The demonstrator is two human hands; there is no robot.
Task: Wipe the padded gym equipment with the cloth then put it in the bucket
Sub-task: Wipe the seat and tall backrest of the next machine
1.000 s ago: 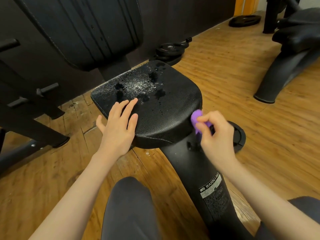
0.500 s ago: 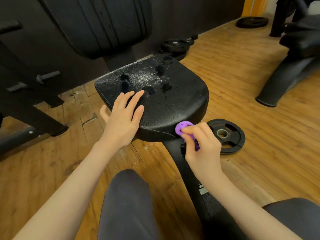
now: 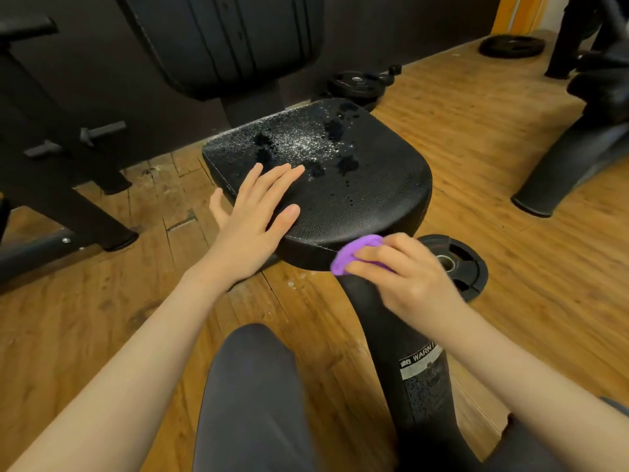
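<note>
Head view. My left hand [image 3: 253, 219] lies flat on the near-left corner of the padded seat [image 3: 357, 195], fingers straight and close together, pointing away from me; the thumb hangs off the seat's left edge over the wooden floor [image 3: 476, 137]. It holds nothing.

My right hand [image 3: 405, 270] has its fingers curled round the purple cloth [image 3: 354, 253], bunched small, and presses it against the seat's near edge, just above the black support post [image 3: 391, 335]. The cloth shows only to the left of my fingertips; the rest is hidden under the hand. The hand is slightly blurred.

Seat surface beyond my left fingertips: wet, with a glittering patch of fine droplets [image 3: 306, 141] and several darker blotches. The part nearest my right hand looks mostly dry, with a few scattered drops.

Just to the right of my right hand, 1 black weight plate [image 3: 466, 267] lies flat on the floor, partly covered by the hand. Below my right wrist, a warning label [image 3: 420, 361] sits on the post, partly cut off by my forearm. Beyond the seat stands the black backrest pad [image 3: 221, 39]. My knee [image 3: 252, 386] is between my 2 forearms. I cannot see the bucket.
</note>
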